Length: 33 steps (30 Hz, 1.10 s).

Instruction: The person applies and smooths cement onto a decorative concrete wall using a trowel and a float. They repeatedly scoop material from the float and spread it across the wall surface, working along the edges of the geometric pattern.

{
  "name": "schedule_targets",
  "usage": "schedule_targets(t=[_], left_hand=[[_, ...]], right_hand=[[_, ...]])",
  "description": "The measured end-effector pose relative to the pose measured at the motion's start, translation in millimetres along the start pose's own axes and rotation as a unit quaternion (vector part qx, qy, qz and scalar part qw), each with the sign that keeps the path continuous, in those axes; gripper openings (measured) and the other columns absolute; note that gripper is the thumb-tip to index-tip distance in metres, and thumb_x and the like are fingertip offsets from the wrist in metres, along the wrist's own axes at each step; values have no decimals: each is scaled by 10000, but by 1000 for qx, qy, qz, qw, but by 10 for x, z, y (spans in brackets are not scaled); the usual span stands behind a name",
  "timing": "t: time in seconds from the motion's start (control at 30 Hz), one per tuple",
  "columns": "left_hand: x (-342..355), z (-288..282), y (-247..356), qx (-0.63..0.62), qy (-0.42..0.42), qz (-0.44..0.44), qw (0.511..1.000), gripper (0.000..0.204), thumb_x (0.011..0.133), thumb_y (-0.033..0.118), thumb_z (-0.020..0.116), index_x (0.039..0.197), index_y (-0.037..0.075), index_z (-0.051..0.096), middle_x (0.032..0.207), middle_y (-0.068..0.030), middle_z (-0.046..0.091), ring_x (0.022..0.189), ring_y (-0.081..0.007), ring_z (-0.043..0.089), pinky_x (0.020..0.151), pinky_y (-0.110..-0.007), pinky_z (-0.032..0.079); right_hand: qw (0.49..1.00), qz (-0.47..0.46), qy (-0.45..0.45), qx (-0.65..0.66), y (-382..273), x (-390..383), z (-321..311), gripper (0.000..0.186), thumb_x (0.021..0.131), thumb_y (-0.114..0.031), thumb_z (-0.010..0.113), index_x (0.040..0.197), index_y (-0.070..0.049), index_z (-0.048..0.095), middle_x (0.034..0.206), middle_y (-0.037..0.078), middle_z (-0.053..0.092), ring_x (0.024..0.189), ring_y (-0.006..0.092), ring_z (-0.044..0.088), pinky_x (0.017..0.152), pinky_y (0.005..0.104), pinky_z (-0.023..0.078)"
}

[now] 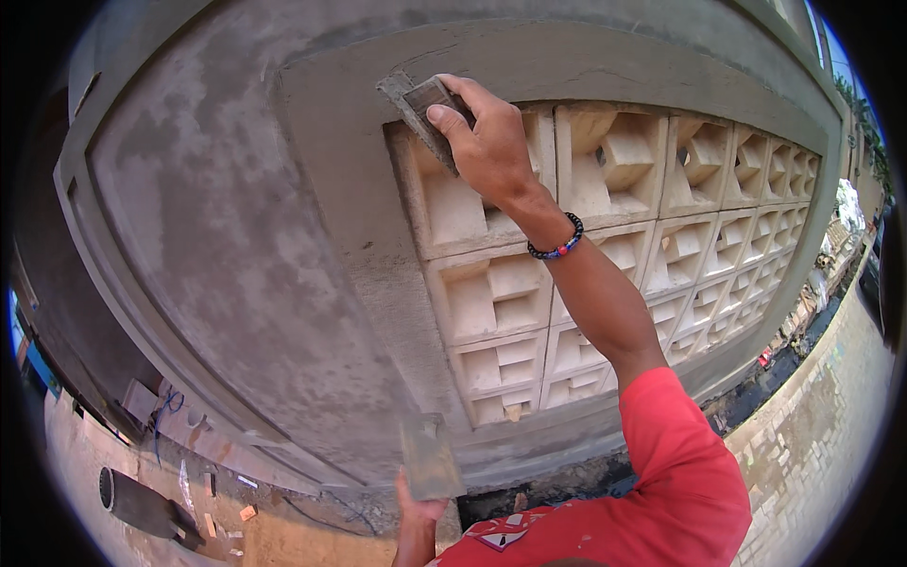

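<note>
My right hand (487, 137), with a beaded bracelet on its wrist, is wrapped round a plastering float (416, 109) caked in grey mortar. The float lies at the upper left corner of the block opening, against the band of fresh grey render (351, 113) that frames it. Low down, my left hand (420, 510) is closed on a flat rectangular plastering trowel (430, 458), smeared by motion; its handle is hidden. Pale ventilation blocks (614, 156) fill the opening in several rows, partly covered by my right forearm.
A patchy damp grey wall (213, 217) spreads left of the opening, edged by a raised border. Below left are a dark cylindrical container (142, 506) on its side and small broken pieces. A dark ditch with rubble (756, 387) and a paved path (812, 444) run along the right.
</note>
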<state>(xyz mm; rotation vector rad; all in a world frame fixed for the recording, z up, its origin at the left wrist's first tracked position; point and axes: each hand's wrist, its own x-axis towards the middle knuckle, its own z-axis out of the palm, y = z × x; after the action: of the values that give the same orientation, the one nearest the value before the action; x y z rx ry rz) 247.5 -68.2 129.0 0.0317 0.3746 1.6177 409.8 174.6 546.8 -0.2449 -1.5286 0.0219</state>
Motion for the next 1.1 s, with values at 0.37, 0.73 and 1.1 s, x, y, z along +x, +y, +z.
schedule_targets(t=[0.37,0.73,1.1], left_hand=[[-76,-71,127,10,22,2,1000,520,899,459,376,1223,97,560,1154,-75,620,1053,-263,592,912,-413,473],[96,270,-20,56,33,-1,998,470,901,440,408,1170,96,582,1125,-65,631,1032,-254,600,874,-406,488],[89,374,-151,53,95,-19,994,426,886,396,435,1143,97,597,1084,-67,644,996,-259,613,858,-399,498]], right_hand=[[938,41,266,-217,960,342,-1896,369,860,-169,620,1157,48,589,980,164,684,857,236,660,801,331,501],[996,54,19,73,150,-184,-520,347,887,-119,585,1174,72,545,963,168,658,857,216,630,788,314,489],[915,45,280,-287,1350,438,-2855,406,844,-176,628,1176,54,586,980,174,684,871,224,657,797,325,499]])
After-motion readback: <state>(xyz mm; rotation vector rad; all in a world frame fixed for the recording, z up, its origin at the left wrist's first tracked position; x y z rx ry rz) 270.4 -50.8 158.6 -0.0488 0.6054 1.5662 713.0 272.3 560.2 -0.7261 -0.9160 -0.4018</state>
